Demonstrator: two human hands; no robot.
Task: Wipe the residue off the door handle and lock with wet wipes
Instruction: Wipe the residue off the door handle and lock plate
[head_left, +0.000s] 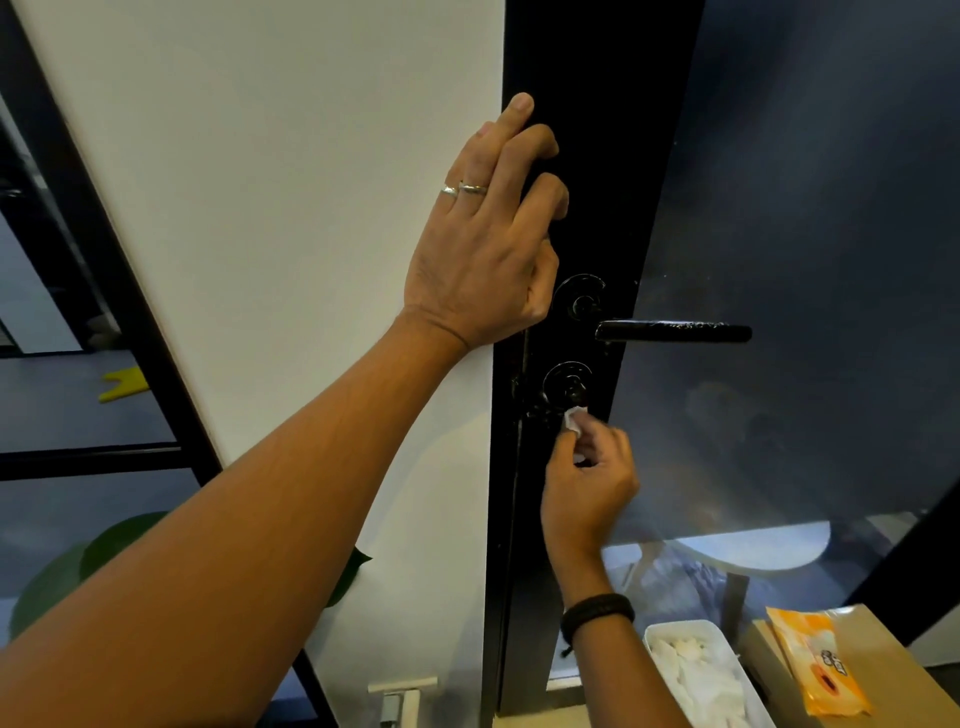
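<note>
A black lever door handle (675, 331) with pale streaks of residue sticks out to the right from the black door frame (587, 156). Below it sits the round black lock (566, 384). My right hand (587, 483) pinches a small folded white wet wipe (575, 419) and presses it against the lower edge of the lock. My left hand (488, 228) grips the edge of the door frame above the handle, fingers curled around it, two rings on it.
An orange wet wipes pack (815, 660) lies on a cardboard box (883, 670) at the lower right. Beside it stands a white bin (701, 675) holding used wipes. A white wall (285, 208) is on the left, dark glass (805, 260) on the right.
</note>
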